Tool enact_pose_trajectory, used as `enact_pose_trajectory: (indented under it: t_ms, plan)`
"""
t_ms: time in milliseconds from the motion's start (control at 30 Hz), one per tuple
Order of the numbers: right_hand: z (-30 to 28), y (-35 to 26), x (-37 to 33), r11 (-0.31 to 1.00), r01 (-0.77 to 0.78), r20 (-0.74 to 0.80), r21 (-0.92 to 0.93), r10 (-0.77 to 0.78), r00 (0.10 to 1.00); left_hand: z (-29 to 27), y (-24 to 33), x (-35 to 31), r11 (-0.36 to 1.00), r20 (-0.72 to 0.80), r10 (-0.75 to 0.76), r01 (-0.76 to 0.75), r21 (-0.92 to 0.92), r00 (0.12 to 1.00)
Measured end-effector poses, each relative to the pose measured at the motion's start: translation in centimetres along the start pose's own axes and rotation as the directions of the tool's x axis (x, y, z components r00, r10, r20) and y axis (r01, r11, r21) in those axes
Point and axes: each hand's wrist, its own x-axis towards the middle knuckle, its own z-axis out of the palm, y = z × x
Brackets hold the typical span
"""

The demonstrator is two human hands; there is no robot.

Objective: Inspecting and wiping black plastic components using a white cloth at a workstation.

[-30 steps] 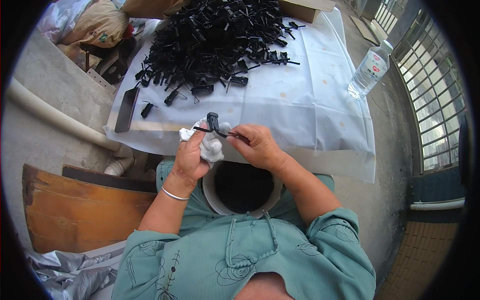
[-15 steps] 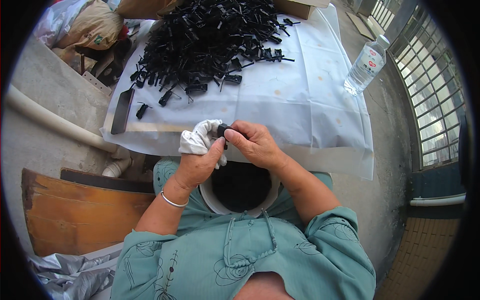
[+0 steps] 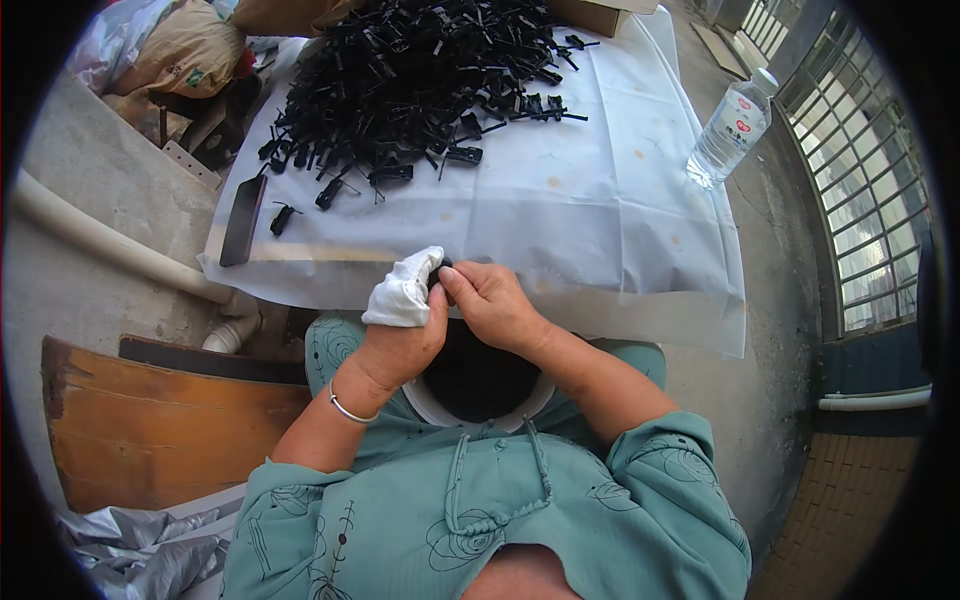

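My left hand has a white cloth, perhaps part of a glove, around its fingers and is closed on a small black plastic part. The thumb and fingertips of my right hand pinch the same part from the other side. Most of it is hidden by the fingers and the cloth. Below both hands, between my knees, stands a white bucket with a dark inside; what it contains I cannot make out. A large pile of black plastic parts with thin stems covers the far table.
White plastic sheeting covers the table. A dark phone-like slab lies at its left edge beside a loose black part. A water bottle stands at right, a cardboard box at the back. Curved brown board leans at left.
Both hands have come slightly down toward me, with the black part still between them. The white cloth has turned and now hides more of the left fingers.
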Motion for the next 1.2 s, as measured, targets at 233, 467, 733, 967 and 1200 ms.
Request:
enact_pose_trajectory:
  t_ms: [233, 467, 733, 967, 1200]
  plan:
    - [-2.4, -0.8, -0.1, 0.989, 0.100, -0.035, -0.110, -0.105, 0.994, -1.1, -0.3, 1.0, 0.633, 0.206, -0.406, 0.437, -0.639, 0.890]
    - [-2.8, 0.0, 0.0, 0.964, 0.258, 0.003, -0.067, -0.259, 0.966, -1.0, 0.1, 0.9, 0.699, 0.301, -0.336, 0.450, -0.555, 0.893]
    - [-2.6, -1.0, -0.2, 0.992, 0.096, 0.063, 0.078, -0.101, 0.993, -1.0, 0.8, 0.8, 0.680, 0.399, -0.279, 0.473, -0.560, 0.873]
    - [-2.0, -1.2, -0.3, 0.992, 0.114, 0.128, -0.053, -0.107, 0.986, 0.2, 0.9, 0.7, 0.966, 0.110, -0.033, 0.060, -0.251, 0.993]
    - [0.1, 0.3, -0.6, 0.993, 0.108, 0.060, 0.039, -0.110, 0.992, 0.7, 0.4, -0.4, 0.985, -0.005, -0.010, 0.009, -0.174, 1.000]
